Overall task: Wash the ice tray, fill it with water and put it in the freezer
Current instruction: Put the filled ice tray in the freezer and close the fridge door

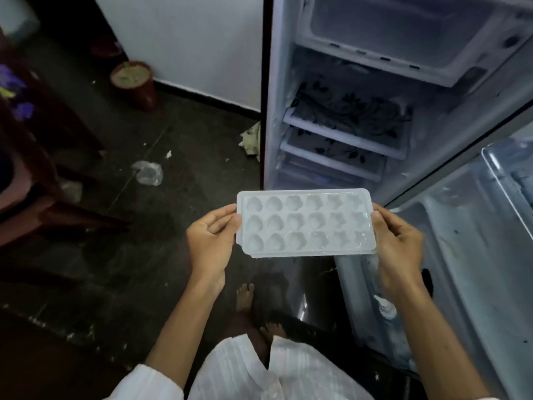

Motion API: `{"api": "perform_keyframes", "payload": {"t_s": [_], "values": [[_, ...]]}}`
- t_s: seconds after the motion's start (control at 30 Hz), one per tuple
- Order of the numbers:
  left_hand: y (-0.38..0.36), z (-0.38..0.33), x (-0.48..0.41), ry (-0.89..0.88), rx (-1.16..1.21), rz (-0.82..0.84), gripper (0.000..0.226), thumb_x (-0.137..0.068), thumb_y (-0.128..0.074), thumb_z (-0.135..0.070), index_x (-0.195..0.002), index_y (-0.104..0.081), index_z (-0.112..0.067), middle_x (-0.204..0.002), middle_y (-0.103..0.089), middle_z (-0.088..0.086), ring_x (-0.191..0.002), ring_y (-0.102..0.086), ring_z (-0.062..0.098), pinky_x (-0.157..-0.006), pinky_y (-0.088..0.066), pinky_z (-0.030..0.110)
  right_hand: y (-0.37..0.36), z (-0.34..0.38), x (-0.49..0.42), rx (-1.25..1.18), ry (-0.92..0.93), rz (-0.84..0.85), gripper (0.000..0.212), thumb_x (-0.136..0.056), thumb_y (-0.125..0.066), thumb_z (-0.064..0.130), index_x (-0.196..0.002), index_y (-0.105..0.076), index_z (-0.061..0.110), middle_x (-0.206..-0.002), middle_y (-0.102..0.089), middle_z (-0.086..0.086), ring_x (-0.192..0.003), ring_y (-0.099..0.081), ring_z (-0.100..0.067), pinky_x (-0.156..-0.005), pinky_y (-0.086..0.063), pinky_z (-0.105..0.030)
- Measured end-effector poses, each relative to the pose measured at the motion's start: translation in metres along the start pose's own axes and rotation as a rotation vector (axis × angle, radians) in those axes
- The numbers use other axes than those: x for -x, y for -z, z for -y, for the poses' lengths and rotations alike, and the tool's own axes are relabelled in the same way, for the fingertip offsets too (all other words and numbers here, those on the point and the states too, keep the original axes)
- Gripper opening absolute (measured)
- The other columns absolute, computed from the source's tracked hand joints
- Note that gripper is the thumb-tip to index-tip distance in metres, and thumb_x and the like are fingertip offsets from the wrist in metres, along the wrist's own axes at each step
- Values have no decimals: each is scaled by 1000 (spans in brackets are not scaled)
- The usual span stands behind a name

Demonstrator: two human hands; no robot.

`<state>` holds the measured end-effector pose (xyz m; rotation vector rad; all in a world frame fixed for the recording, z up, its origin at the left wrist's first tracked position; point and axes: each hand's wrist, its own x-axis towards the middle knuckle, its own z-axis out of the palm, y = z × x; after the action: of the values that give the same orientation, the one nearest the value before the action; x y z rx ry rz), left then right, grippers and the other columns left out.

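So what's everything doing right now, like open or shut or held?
Ice tray: held flat in the air, shiny wet.
Left hand: grips the tray's left end.
Right hand: grips the tray's right end.
Fridge door: open.
Bottle: standing in the door.
Flowerpot: upright.

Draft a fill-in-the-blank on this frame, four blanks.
1. The ice tray has ___ rows of six cavities.
2. The left hand and right hand grip its ___ ends.
3. The fridge door stands ___.
4. The flower pot stands on the ___.
Missing: three; short; open; floor.
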<state>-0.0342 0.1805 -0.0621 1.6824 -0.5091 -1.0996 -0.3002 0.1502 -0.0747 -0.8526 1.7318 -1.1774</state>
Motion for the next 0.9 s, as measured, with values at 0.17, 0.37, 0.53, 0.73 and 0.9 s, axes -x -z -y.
{"api": "perform_keyframes", "payload": {"t_s": [0.17, 0.37, 0.53, 0.73, 0.9], "values": [[-33, -33, -62, -66, -37, 146, 19, -90, -72, -6, -106, -75, -16, -94, -79, -3, -90, -76, 14, -83, -62, 40, -15, 10, -38, -72, 34, -106, 19, -97, -62, 20, -111, -75, 23, -102, -77, 6, -97, -73, -12, -74, -57, -23], [-88, -67, -121, -136, -28, 249, 20, -89, -73, -5, -109, -75, -10, -95, -79, 0, -88, -76, 15, -82, -63, 37, -27, 34, -90, -134, 77, -225, 20, -98, -61, 16, -113, -74, 18, -99, -77, 4, -88, -72, -3, -69, -54, -13], [-136, -98, -156, -246, -69, 261, 17, -87, -76, -7, -101, -77, -16, -91, -80, -1, -87, -76, 14, -87, -61, 40, -27, 60, -139, -174, 100, -242, 21, -99, -60, 16, -114, -74, 14, -101, -77, 3, -94, -73, -9, -80, -57, -23], [-190, -129, -192, -339, -109, 265, 14, -84, -79, -11, -91, -78, -23, -87, -79, -5, -86, -76, 11, -90, -60, 38, -20, 87, -197, -183, 129, -244, 16, -97, -62, 16, -107, -76, 16, -97, -77, 3, -95, -73, -13, -88, -57, -32], [-230, -150, -215, -376, -151, 259, 12, -85, -80, -16, -96, -78, -19, -86, -79, -3, -84, -76, 10, -88, -61, 34, -15, 106, -237, -202, 124, -259, 11, -96, -65, 17, -100, -75, 20, -98, -76, 3, -96, -72, -14, -92, -57, -34]]}}
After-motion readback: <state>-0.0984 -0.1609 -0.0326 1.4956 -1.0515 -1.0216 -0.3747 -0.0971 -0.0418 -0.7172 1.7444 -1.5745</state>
